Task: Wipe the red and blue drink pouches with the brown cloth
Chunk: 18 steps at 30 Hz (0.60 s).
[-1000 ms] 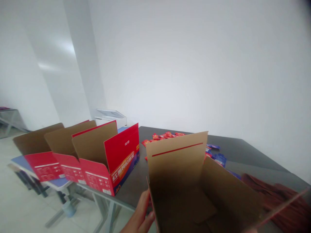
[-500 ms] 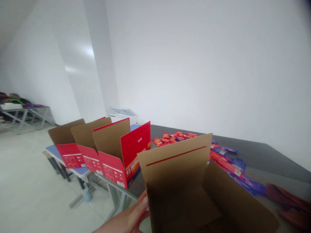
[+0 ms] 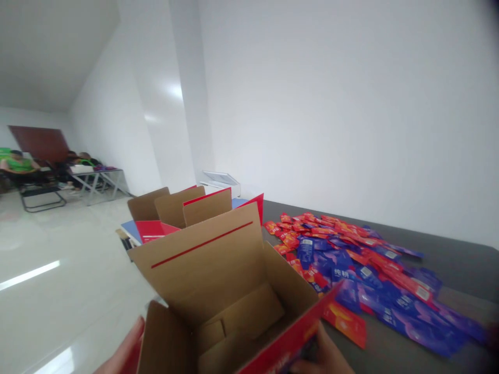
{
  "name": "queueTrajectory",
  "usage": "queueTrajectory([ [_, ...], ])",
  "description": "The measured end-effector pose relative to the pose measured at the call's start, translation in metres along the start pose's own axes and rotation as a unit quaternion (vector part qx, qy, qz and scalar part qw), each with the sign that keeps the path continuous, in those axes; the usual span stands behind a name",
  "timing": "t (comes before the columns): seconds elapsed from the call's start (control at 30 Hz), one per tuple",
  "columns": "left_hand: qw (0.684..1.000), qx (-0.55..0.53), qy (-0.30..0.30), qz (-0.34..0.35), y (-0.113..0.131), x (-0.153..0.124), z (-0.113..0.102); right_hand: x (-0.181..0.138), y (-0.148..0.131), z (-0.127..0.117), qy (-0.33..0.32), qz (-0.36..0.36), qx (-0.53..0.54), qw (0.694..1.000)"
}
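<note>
Open brown-lined red cardboard box [image 3: 210,249] held between the hands: left hand [image 3: 125,349] on its left side, right hand [image 3: 323,356] gripping the near red side; some fingertips hidden. Box is left of the red and purple foil sachets [image 3: 345,272] on the dark grey surface [image 3: 463,259]. Versus half a second ago: box shifted left, overlaps the red cardboard boxes [image 3: 208,209] behind; right hand now visible, more sachets uncovered.
</note>
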<state>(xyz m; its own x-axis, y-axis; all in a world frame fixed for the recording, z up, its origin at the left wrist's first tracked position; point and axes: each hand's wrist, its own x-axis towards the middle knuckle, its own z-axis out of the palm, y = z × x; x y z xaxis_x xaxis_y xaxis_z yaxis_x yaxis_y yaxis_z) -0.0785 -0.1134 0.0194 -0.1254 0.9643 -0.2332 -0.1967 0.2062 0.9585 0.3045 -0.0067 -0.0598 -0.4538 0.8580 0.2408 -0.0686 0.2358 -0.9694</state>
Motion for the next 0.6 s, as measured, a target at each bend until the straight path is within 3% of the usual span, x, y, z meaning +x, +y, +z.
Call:
queueTrajectory([
  [0.1, 0.995, -0.017, 0.093, 0.020, 0.006, -0.001, -0.025, 0.028, -0.008, 0.029, 0.007, -0.040, 0.033, 0.999],
  [0.2, 0.989, -0.021, 0.136, 0.051, 0.011, 0.008, -0.028, 0.041, -0.008, 0.048, 0.053, -0.059, 0.035, 0.996],
  [0.3, 0.995, -0.020, 0.089, 0.044, 0.022, 0.026, -0.007, 0.055, -0.008, 0.055, 0.080, -0.055, 0.016, 0.995],
  [0.43, 0.992, 0.039, 0.021, 0.121, 0.036, 0.064, 0.029, 0.087, -0.015, 0.052, 0.114, -0.071, -0.041, 0.990],
  [0.5, 0.977, 0.117, 0.032, 0.174, 0.039, 0.090, 0.041, 0.107, -0.018, 0.046, 0.135, -0.074, -0.078, 0.985],
  [0.6, 0.940, 0.211, 0.116, 0.243, 0.040, 0.130, 0.055, 0.139, -0.013, 0.034, 0.168, -0.064, -0.117, 0.977],
])
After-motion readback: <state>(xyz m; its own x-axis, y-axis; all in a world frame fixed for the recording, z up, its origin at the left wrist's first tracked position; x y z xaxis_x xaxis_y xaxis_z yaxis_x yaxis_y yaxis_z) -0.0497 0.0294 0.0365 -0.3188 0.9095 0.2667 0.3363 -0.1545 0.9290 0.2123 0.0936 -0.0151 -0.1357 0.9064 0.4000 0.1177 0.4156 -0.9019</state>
